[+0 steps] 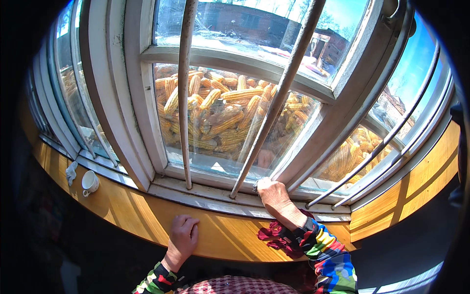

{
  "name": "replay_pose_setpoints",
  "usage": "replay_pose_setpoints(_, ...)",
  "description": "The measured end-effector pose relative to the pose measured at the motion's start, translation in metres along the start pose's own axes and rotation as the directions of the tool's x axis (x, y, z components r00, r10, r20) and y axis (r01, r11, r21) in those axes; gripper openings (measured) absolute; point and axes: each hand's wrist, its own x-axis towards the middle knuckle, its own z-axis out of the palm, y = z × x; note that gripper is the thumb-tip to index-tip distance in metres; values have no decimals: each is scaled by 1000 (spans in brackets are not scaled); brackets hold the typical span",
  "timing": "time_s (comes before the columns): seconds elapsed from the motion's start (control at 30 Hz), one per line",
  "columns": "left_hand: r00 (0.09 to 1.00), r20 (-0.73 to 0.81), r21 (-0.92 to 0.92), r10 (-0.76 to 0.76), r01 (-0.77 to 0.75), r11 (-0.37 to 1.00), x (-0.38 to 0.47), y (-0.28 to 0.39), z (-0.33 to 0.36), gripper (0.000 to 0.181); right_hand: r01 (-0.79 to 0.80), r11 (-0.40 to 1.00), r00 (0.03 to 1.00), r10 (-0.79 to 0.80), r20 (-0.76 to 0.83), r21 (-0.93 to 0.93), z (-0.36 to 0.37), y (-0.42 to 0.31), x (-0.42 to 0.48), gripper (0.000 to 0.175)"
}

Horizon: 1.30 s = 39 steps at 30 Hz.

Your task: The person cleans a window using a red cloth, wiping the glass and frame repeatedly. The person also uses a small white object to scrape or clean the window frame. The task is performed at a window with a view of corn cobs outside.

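Note:
My right hand (273, 194) reaches between the metal bars to the lower window frame. Its fingers are closed on a small crumpled grey wad (256, 186), mostly hidden under them and pressed near the bottom corner of the window pane (220, 161). I cannot tell whether the wad is cloth or paper. My left hand (183, 235) rests on the yellow wooden windowsill (216, 235), fingers curled in, with nothing showing in it. Beneath my right forearm lies a crumpled dark red cloth (281, 239) on the sill.
A white cup (90, 182) stands on the sill at left, beside a crumpled whitish wad (71, 172). Metal bars (185, 110) and another bar (273, 106) cross before the white window frame (143, 121). Dried corn cobs (227, 110) are heaped outside the glass.

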Motion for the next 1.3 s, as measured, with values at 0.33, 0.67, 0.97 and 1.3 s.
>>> replay_pose_setpoints(0.33,999,9,3,-38,38,999,2,7,2,14,58,965,978,-4,-206,255,11,-19,14,7)
replay_pose_setpoints(0.67,1000,-8,-14,-12,11,1000,3,5,0,15,-24,996,994,32,-101,88,2,-10,-3,10)
replay_pose_setpoints(0.97,1000,-15,-21,-20,19,1000,2,5,0,17,9,983,993,13,-115,184,-1,-11,9,11)
replay_pose_setpoints(1.3,999,-21,-22,-32,31,999,2,7,0,16,42,913,983,34,-178,407,7,-28,24,12)
